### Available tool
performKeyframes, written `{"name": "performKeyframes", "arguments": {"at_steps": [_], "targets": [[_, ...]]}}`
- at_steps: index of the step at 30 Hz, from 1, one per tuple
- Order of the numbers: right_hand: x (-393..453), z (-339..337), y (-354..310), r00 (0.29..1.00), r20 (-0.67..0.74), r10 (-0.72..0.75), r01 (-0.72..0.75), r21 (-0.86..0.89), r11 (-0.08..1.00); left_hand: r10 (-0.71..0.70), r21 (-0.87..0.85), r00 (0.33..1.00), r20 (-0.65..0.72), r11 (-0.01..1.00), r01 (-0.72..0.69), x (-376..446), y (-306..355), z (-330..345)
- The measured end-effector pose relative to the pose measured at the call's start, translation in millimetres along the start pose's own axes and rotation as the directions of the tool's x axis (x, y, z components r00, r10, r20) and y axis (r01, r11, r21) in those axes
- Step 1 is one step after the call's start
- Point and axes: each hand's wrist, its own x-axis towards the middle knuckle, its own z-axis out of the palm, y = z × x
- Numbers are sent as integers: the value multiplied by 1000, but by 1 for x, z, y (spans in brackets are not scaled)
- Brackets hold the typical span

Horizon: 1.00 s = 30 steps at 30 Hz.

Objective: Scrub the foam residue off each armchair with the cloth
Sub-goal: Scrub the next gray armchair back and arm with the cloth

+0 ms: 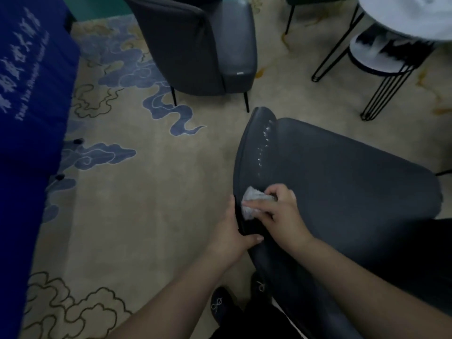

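A hotel lounge or reception room, by the look of it. Wall-to-wall beige carpet (151, 196) woven with blue cloud scrolls and outlined gold ones; two matching dark grey upholstered armchairs, one near (342, 182) and one further off (195, 45) on thin black legs; round white-topped side tables (401, 18) on black wire hairpin frames, with a second lower tier (374, 57) beneath. At the left edge, a blue cloth (29, 94) printed with white lettering too blurred to read, draped down like an event-table cover.
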Motion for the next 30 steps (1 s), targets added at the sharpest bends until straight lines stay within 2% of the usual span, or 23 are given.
{"name": "performKeyframes", "arguments": {"at_steps": [2,4,7,11,14,17,20,24,26,28,30], "targets": [[40,3,0,999,-41,12,-14,-43,999,9,-34,1000,17,999,-9,4,-5,0],[70,6,-1,991,-98,93,-94,-6,996,-12,-73,1000,28,997,14,8,-8,-2],[67,9,1,989,-128,77,-75,22,997,-7,-61,999,47,998,9,16,-5,-7],[26,11,5,998,1,-70,70,3,998,7,22,999,50,1000,-8,26,5,-12],[66,2,12,994,24,-105,105,-10,994,-29,58,999,42,998,27,31,13,-16],[123,-1,12,999,-44,-30,29,-38,999,-40,70,999,7,997,39,40,19,-20],[126,5,14,993,-108,42,-41,10,999,-8,103,1000,7,995,8,55,27,-21],[75,7,26,996,-80,-38,44,82,996,-14,193,1000,-9,981,15,72,36,-17],[85,2,32,995,-81,-58,65,93,994,-50,242,999,-7,969,50,80,38,-15],[110,1,31,996,-86,-4,10,75,997,-72,287,997,-16,955,73,84,38,-13],[132,-2,28,991,-94,97,-76,211,975,-59,297,998,-28,953,65,87,37,-11]]}}
